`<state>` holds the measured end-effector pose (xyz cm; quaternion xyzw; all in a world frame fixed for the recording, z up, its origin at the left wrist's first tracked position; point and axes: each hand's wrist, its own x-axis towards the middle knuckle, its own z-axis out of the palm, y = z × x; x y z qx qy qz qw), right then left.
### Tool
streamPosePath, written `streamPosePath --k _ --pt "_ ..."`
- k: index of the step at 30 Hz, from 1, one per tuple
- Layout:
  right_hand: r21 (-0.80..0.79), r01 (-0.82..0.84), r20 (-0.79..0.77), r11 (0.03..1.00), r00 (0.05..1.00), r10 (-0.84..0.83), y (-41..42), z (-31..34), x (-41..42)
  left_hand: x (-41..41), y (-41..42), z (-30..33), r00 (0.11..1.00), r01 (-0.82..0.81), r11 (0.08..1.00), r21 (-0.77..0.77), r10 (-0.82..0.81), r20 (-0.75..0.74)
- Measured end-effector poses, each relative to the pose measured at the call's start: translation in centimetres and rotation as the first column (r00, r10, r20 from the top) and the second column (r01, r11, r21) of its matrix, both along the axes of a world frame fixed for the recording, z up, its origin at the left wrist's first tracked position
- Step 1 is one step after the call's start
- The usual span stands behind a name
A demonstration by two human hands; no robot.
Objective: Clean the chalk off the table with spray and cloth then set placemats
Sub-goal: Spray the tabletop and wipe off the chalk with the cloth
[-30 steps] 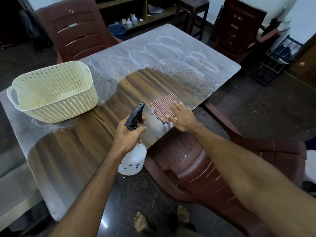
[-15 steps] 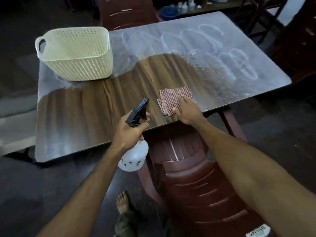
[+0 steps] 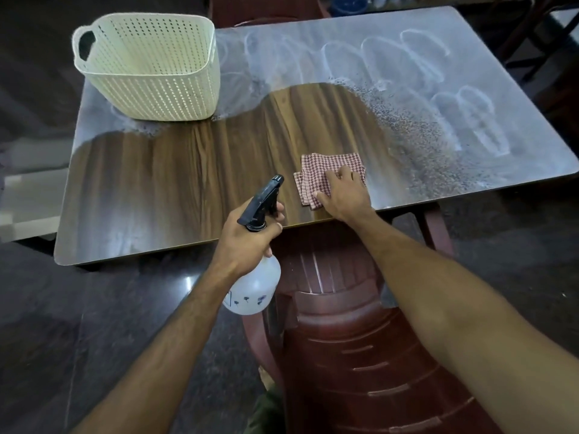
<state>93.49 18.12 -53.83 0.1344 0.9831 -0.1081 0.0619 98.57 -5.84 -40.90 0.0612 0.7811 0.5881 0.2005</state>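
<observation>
I see the worktop (image 3: 188,183) wiped to bare wood around the cloth, with chalk (image 3: 454,98) lying beyond the cloth, away from me and off to its right. The cloth (image 3: 326,166) lies flat near the worktop's near edge, my right hand (image 3: 341,195) pressing on it with fingers straight, nearer the chalk. My left hand (image 3: 247,239), left of the cloth, has its grip clamped on the spray bottle (image 3: 255,286), nozzle aimed forward.

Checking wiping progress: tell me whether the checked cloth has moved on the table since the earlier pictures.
No. The checked cloth lies under the right hand at the same spot: near the table's front edge, just left of the speckled chalk border. Only the camera shifted.
</observation>
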Motion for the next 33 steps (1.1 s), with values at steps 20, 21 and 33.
streamPosePath --k 20,21,33 --pt "-0.242 0.018 -0.089 0.970 0.995 -0.041 0.8 5.7 -0.3 -3.5 0.1 1.1 0.996 0.087 0.996 -0.004 -0.087 0.013" --pt "-0.254 0.006 -0.084 0.967 0.996 -0.028 1.0 6.2 0.0 -3.5 0.2 1.4 0.996 0.092 0.996 0.002 -0.092 0.012" --pt "-0.280 -0.079 -0.098 0.957 0.994 0.053 4.5 10.7 5.2 -0.3 4.1 4.4 0.985 0.169 0.985 0.023 -0.168 -0.042"
